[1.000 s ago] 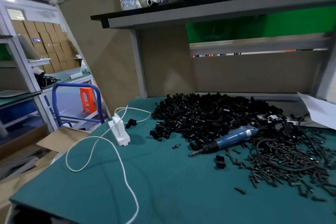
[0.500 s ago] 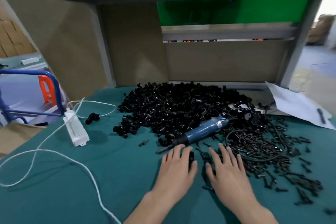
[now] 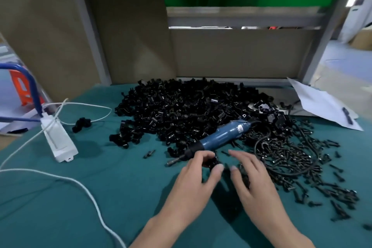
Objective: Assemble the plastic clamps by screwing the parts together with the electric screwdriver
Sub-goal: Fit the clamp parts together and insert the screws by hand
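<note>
Pinching a small black plastic clamp part between thumb and fingers of the left hand, near the middle of the green table. Right hand loose and spread, holding nothing, beside the heap of little black metal screws. Just behind both hands, the long blue electric screwdriver, slanted: metal tip toward the front left corner, cord end toward the back right. Handle nearest the right hand, so likely its grab.
</note>
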The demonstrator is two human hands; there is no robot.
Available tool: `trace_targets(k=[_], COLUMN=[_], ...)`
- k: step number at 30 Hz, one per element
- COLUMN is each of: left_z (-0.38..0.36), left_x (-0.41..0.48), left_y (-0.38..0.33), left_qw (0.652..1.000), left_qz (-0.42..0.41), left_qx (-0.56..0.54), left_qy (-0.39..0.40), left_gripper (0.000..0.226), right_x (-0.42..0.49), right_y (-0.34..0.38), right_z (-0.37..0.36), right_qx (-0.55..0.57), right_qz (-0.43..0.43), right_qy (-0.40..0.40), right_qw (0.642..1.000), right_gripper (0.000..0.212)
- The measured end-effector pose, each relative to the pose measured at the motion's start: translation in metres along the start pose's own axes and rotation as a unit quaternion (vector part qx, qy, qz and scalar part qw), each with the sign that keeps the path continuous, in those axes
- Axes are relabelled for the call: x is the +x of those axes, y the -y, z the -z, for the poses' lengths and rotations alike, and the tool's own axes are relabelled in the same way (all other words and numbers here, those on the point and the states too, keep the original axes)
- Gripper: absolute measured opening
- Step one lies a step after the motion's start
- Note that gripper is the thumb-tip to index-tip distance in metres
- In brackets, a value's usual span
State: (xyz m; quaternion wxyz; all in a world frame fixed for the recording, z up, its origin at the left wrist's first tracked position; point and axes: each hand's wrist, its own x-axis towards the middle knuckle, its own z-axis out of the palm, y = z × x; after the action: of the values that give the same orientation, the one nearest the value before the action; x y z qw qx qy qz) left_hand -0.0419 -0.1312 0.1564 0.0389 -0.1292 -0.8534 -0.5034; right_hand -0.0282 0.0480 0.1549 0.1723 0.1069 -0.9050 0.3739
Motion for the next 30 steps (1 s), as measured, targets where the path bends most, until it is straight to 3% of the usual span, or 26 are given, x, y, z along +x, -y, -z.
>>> trace_targets(k=[2, 6, 12, 16, 18, 21, 25, 28, 30], left_z=[-0.002, -0.007, 0.010, 0.077, 0.135, 0.207, 0.206, 0.168, 0.151], left_x=[-0.001, -0.004, -0.018, -0.024, -0.021, -0.008, 0.026, 0.054, 0.070], left_y=[-0.007, -0.008, -0.008, 0.013, 0.033, 0.063, 0.082, 0.073, 0.067], left_qw=[0.997, 0.995, 0.993, 0.992, 0.987, 0.956, 0.933, 0.934, 0.903], left_qz=[-0.006, -0.028, 0.010, 0.043, 0.092, 0.157, 0.169, 0.130, 0.172], left_qx=[-0.078, -0.092, -0.118, -0.107, -0.089, -0.081, 0.011, 0.200, 0.325], left_qy=[-0.016, -0.016, -0.011, -0.049, -0.095, -0.233, -0.316, -0.266, -0.221], left_gripper=[0.039, 0.042, 0.042, 0.027, 0.027, 0.030, 0.030, 0.031, 0.044], right_x=[0.000, -0.001, 0.001, 0.003, 0.003, 0.002, -0.003, -0.002, -0.001], right_y=[0.009, 0.014, 0.011, 0.007, 0.003, 0.002, 0.002, 0.000, -0.001], right_z=[-0.001, -0.008, -0.009, -0.009, -0.008, -0.007, -0.008, -0.009, -0.010], right_qx=[0.124, 0.140, 0.209, 0.262, 0.268, 0.232, 0.100, 0.018, 0.001], right_qz=[-0.001, 0.035, -0.053, -0.102, -0.120, -0.115, -0.054, -0.030, -0.028], right_qy=[0.048, 0.076, 0.088, 0.054, 0.028, 0.015, 0.025, 0.027, 0.027], right_qw=[0.991, 0.987, 0.972, 0.958, 0.955, 0.966, 0.993, 0.999, 0.999], right_gripper=[0.043, 0.034, 0.037, 0.026, 0.020, 0.021, 0.026, 0.026, 0.027])
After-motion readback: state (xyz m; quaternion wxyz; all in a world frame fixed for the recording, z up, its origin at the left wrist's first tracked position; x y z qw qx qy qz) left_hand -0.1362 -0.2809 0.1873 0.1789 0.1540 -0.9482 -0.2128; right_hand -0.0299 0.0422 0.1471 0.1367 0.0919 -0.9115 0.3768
